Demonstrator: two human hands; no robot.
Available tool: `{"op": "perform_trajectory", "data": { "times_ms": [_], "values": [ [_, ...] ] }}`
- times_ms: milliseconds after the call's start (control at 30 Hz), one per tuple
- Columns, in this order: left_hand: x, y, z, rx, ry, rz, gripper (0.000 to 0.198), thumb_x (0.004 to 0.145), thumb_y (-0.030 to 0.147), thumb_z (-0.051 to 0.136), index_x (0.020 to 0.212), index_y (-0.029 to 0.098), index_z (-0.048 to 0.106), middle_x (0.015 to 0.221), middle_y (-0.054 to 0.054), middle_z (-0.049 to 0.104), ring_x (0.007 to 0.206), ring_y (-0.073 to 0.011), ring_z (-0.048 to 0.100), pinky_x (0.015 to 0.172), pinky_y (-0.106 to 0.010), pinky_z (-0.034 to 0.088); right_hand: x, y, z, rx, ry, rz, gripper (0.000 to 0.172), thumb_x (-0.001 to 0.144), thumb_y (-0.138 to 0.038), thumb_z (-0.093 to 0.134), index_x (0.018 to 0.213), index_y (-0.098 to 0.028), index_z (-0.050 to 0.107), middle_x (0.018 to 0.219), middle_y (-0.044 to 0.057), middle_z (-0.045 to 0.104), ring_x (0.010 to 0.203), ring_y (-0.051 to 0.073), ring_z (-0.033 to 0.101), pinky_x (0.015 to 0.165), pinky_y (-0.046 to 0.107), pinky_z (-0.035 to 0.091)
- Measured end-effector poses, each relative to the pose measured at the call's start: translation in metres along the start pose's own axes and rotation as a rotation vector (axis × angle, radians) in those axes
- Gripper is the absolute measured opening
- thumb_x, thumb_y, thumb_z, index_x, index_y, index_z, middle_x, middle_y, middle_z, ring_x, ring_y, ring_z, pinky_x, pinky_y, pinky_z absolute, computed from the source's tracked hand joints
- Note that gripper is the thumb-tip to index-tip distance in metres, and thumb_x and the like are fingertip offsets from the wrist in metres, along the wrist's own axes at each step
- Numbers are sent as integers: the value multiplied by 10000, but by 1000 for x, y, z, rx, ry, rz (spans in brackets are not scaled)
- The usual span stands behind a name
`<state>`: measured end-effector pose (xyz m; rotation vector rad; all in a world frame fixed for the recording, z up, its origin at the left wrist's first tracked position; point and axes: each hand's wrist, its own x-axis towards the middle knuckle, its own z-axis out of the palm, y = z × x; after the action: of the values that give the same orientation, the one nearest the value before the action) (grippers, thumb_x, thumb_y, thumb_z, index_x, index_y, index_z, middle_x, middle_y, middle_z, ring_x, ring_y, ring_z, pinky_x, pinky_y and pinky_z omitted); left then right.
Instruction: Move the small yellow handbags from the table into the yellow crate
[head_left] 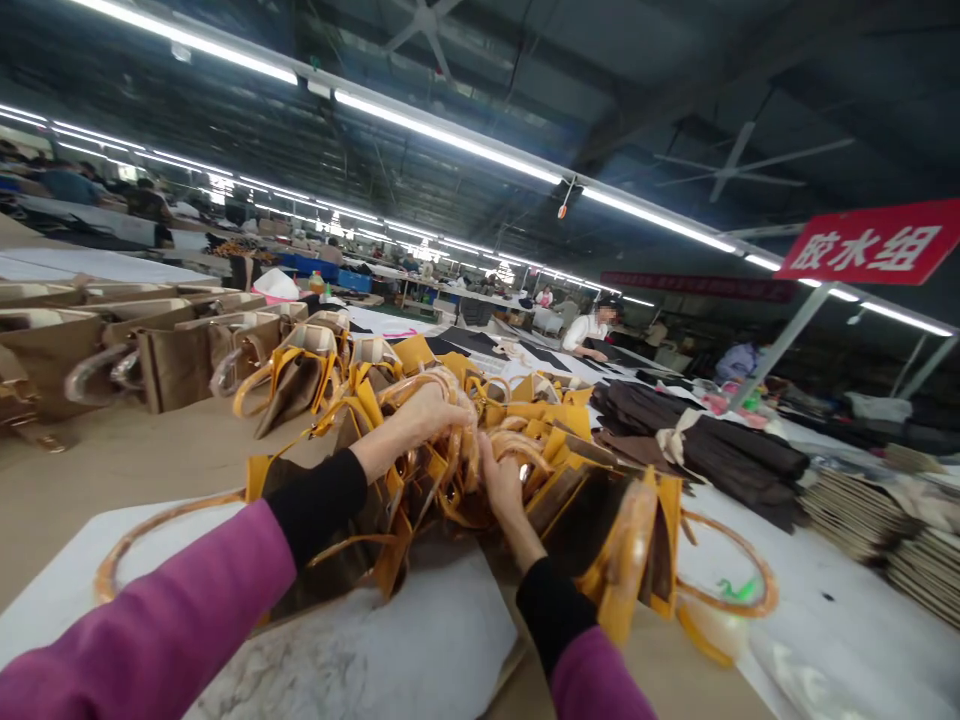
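My left hand (pixel 433 412) reaches into a crowded heap of brown handbags with yellow edging. Its fingers are closed round wrapped tan handles (pixel 463 440). Close beside it, lower and to the right, my right hand (pixel 502 482) is curled against a tan bag handle (pixel 525 447); part of its grip is hidden. A dark brown handbag (pixel 600 515) stands right of my right wrist, with a plastic-wrapped handle (pixel 636 530) toward me. Further tan handle loops stick out on both sides of the heap.
Rows of brown bags (pixel 184 362) stand at the left. Dark folded fabric (pixel 697 440) lies at the right, beyond it stacked beige panels (pixel 859 515). A white sheet (pixel 360 650) covers the table in front. A co-worker (pixel 589 330) sits across the table.
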<state>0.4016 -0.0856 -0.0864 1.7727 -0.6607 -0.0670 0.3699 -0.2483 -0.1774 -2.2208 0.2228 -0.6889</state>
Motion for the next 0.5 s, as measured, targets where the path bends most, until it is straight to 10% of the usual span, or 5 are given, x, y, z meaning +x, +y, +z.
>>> {"op": "perform_trajectory", "data": {
  "times_ms": [233,500],
  "values": [
    [-8,13,-3,490,187,-63,219,666,315,610,529,164,530,521,6,508,555,-136,510,531,-232,360,-29,21,19,-419,56,14,489,902,-428,364,908,-42,665,923,228,638,911,304,594,845,376,412],
    [-47,31,-26,934,209,-114,461,668,569,621,761,118,642,877,-201,665,924,-378,597,763,-405,436,-67,18,19,-644,23,-24,332,864,-270,444,912,-9,644,940,256,618,925,339,575,868,429,402]
  ]
}}
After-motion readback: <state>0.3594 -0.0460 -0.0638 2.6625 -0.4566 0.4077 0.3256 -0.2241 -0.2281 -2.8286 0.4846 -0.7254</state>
